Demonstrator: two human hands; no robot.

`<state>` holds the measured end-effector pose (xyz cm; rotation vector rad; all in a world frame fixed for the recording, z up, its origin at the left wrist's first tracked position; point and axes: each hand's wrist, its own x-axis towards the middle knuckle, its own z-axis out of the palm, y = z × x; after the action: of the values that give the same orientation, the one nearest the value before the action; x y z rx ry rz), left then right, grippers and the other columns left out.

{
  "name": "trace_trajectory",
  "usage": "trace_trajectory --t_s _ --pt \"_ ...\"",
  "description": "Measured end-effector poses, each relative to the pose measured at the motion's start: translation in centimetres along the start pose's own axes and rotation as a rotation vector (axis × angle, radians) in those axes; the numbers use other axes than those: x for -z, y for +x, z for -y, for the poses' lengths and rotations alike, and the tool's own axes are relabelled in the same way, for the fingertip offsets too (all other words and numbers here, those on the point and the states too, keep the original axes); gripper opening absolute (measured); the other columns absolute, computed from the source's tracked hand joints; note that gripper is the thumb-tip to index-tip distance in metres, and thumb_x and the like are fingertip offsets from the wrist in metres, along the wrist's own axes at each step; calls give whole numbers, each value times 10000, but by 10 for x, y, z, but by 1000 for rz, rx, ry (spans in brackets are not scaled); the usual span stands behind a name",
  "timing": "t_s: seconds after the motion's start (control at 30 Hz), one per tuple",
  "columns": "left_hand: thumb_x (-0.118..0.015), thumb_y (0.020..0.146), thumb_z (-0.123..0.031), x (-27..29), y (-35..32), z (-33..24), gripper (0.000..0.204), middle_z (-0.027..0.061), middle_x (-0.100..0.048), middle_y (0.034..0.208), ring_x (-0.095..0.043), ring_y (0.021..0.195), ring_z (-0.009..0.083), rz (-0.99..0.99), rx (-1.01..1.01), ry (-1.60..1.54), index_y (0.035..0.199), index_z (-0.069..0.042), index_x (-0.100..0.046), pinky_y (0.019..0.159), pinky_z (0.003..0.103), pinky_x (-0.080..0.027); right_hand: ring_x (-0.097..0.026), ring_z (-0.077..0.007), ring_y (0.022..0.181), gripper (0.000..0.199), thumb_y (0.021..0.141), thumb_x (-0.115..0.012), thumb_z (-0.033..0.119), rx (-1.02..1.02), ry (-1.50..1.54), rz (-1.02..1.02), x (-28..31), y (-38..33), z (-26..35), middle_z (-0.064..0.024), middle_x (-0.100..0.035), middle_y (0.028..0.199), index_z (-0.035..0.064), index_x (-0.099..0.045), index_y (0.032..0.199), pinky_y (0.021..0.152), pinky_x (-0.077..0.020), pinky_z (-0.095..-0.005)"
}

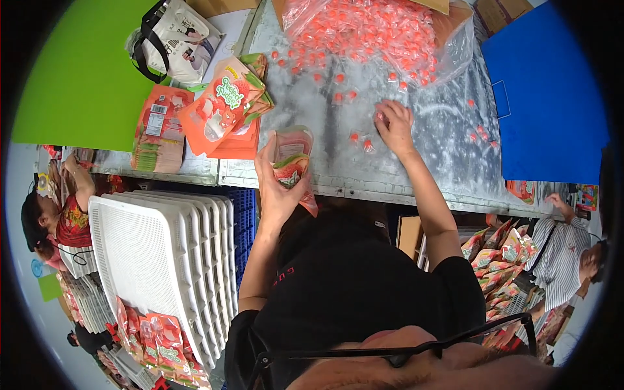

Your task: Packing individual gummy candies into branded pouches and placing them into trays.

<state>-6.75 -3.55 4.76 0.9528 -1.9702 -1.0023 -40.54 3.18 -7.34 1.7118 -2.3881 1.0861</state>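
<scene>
My left hand is wrapped round an orange-red and green candy pouch, held upright at the table's near edge with its mouth spread open. Over the metal tabletop to the right, my right hand has its fingers curled together, and a bit of pink-red wrapped candy shows at the fingertips. Just left of that hand lie two loose wrapped candies. Farther back is a large heap of red wrapped candies on a clear plastic bag, with several strays in front of it.
Flat pouches lie in stacks at the left, near a white tote bag. A blue panel stands on the right, a green panel on the left. White plastic trays are stacked below. Other people work at both sides.
</scene>
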Motion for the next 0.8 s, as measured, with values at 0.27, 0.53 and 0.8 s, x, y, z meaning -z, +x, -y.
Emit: trace_trajectory --t_s 0.27,0.53,0.8 --pt "-814 677 -27 -9 2 1 978 206 -428 1351 -425 1297 359 44 -11 -7 1518 -30 -316 1107 433 -355 -288 -323 1473 436 968 -580 338 111 -327 218 -25 32 40 -16 -459 1517 158 -584 1366 1203 -98 -587" --pt "-809 672 -21 0 0 3 957 199 -431 1378 -431 1297 354 26 25 -13 1504 -19 -335 1115 423 -345 -303 -345 1458 392 1003 -485 296 -39 264 235 23 -6 36 -50 -484 1498 104 -620 1317 1199 -120 -568" --pt "-806 673 -17 -1 2 3 969 200 -424 1390 -424 1305 369 43 33 -12 1512 -33 -321 1116 427 -345 -292 -324 1463 467 960 -553 335 -110 132 127 29 -9 6 -60 -475 1505 193 -563 1405 1207 -150 -542"
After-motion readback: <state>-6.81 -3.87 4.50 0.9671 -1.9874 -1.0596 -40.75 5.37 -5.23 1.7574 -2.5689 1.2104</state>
